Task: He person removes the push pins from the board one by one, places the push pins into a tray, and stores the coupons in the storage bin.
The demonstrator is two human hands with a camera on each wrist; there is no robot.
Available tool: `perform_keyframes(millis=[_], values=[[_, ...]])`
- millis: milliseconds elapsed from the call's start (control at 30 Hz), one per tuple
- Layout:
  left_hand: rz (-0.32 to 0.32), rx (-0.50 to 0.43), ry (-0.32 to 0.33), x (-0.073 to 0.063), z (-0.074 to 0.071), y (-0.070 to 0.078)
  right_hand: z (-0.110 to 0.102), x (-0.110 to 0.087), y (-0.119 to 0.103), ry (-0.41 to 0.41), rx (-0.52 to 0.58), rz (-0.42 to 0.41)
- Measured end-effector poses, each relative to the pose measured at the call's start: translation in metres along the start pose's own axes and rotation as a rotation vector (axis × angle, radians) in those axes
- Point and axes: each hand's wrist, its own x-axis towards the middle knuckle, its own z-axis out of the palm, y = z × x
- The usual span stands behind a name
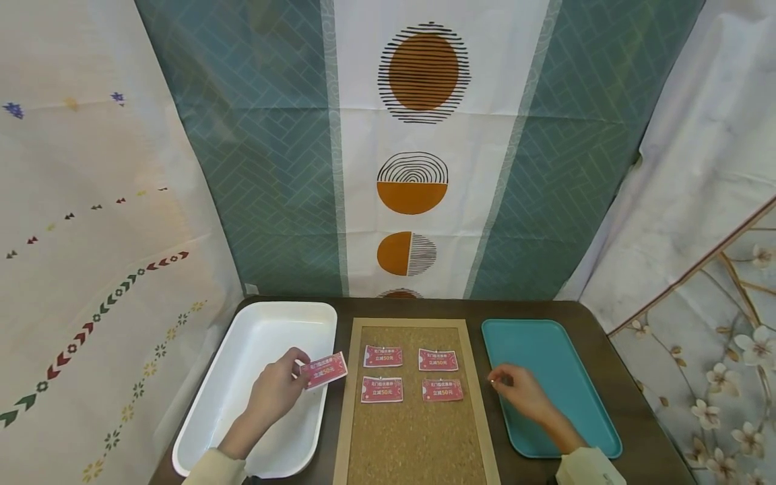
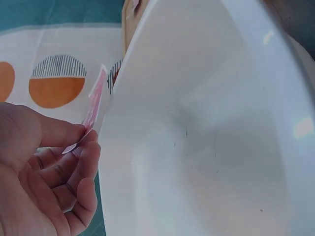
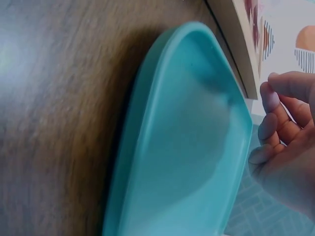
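My left hand (image 1: 275, 391) pinches a pink printed coupon card (image 1: 325, 370) between thumb and forefinger, over the right side of the white tray (image 1: 261, 311). In the left wrist view the card (image 2: 94, 105) shows nearly edge-on, with the other fingers curled below it. My right hand (image 1: 526, 394) is above the left edge of the teal tray (image 1: 560, 377). Its thumb and forefinger meet at the tips around a tiny pale thing, too small to name. Between the hands lies a wood-framed corkboard (image 1: 418, 444). Two rows of similar pink cards (image 1: 382, 390) are fixed to its upper half.
A dark wooden table (image 1: 636, 404) carries both trays and the corkboard. Behind it hangs a green and white patterned cloth (image 1: 400, 135). Pale printed curtains close off the left (image 1: 91, 202) and right (image 1: 697, 135) sides.
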Motion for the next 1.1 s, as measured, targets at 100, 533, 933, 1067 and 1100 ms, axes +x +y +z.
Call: perform_keyframes(millis=[100,533,933,1067,1100], values=[[-0.011,0.015,-0.014,0.002,-0.003,-0.003,-0.003,-0.002,0.005,0.004,-0.015,0.026],[-0.067,0.059,-0.096,0.007,-0.010,-0.017,-0.017,-0.010,0.018,0.010,-0.069,0.108],[-0.146,0.033,-0.229,0.014,-0.013,-0.033,-0.017,-0.018,0.030,0.044,-0.092,0.128],[-0.160,0.024,-0.249,0.018,-0.011,-0.037,-0.018,-0.019,0.031,0.054,-0.119,0.134],[-0.163,0.034,-0.250,0.018,-0.011,-0.038,-0.017,-0.019,0.030,0.059,-0.124,0.138]])
